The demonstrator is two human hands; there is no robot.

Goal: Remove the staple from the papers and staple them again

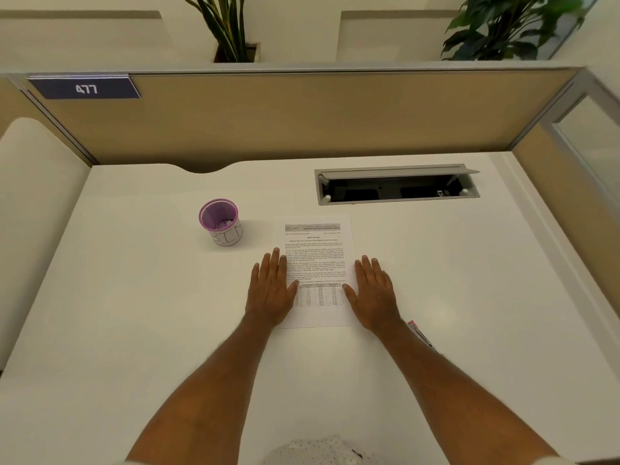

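White printed paper sheets (318,260) lying lengthwise away on pale desk (134,313), flanked by left hand (271,290) and right hand (374,293), both flat, fingers spread, empty; top-left corner nearer left; staple unseen.

I see both hands lying flat, palms down, on the white desk (134,297). My left hand (272,287) overlaps the left edge of the printed papers (317,256); my right hand (375,293) covers their lower right edge. A purple mesh cup (219,221) stands just left of the sheet. A pink-capped pen (423,337) lies beside my right wrist. Behind, an open cable tray (397,186) sits in the desktop.
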